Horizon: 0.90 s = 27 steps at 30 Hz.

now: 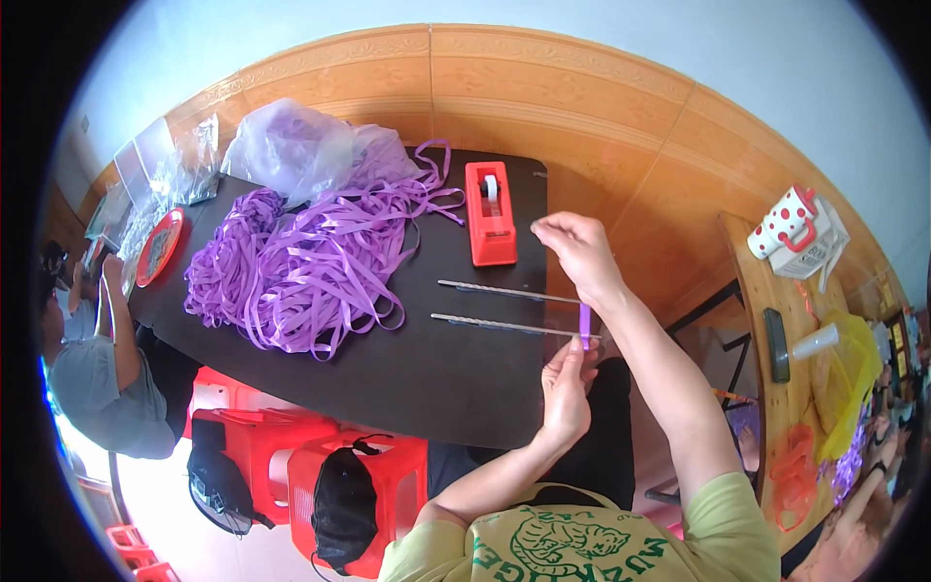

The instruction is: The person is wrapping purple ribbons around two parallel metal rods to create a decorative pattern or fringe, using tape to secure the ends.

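Observation:
Two thin grey metal rods [499,324] lie side by side over the black table, their right ends reaching past its edge. A short band of purple ribbon [585,322] spans them near those ends. My left hand [566,390] is closed, pinching the ribbon by the nearer rod. Higher up, my right hand [579,254] has its fingertips pinched together just right of the red tape dispenser [492,233]; whatever is between them is too small to make out. A big loose heap of purple ribbon [310,276] covers the table's left half.
Behind the heap sits a clear plastic bag [291,145]. A red plate [160,247] is at the table's left end, near another person [112,388]. Red stools [388,485] with black bags stand in front. On the right, a wooden table [766,407] carries a polka-dot mug [781,223].

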Motion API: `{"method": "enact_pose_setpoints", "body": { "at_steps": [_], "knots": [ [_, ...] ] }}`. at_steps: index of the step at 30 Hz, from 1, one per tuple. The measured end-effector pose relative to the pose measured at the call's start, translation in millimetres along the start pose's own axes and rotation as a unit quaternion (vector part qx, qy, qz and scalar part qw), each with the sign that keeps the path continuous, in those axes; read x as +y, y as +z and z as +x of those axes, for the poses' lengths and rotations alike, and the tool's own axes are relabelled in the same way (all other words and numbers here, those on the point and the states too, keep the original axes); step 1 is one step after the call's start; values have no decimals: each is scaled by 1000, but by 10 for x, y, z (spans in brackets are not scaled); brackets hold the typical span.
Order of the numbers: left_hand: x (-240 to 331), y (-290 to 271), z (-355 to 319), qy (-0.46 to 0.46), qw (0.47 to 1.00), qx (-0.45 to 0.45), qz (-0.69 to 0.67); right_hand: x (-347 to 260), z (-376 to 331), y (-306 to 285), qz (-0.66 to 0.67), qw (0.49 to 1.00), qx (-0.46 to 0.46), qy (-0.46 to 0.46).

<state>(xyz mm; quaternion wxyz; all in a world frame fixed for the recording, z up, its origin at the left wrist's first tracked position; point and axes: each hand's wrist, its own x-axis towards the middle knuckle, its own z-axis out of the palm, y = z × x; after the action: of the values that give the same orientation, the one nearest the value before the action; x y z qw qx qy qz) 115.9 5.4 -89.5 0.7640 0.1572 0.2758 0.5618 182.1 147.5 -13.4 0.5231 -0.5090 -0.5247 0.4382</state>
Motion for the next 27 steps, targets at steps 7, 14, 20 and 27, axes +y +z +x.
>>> {"method": "enact_pose_setpoints", "body": {
  "at_steps": [7, 14, 20, 27],
  "knots": [
    [-42, 0, -15, -9, 999, 19, -45, -57, 383, 395, -40, 996, -3, 81],
    [-10, 1, -18, 8, 999, -10, -40, -237, 311, 566, 13, 995, 38, 89],
    [-46, -15, -12, 22, 996, -49, -75, -228, 123, 576, 59, 994, 52, 69],
    [-59, -18, -8, 25, 994, -48, -92, -239, -1, 589, 68, 997, 44, -8]
  ]
}}
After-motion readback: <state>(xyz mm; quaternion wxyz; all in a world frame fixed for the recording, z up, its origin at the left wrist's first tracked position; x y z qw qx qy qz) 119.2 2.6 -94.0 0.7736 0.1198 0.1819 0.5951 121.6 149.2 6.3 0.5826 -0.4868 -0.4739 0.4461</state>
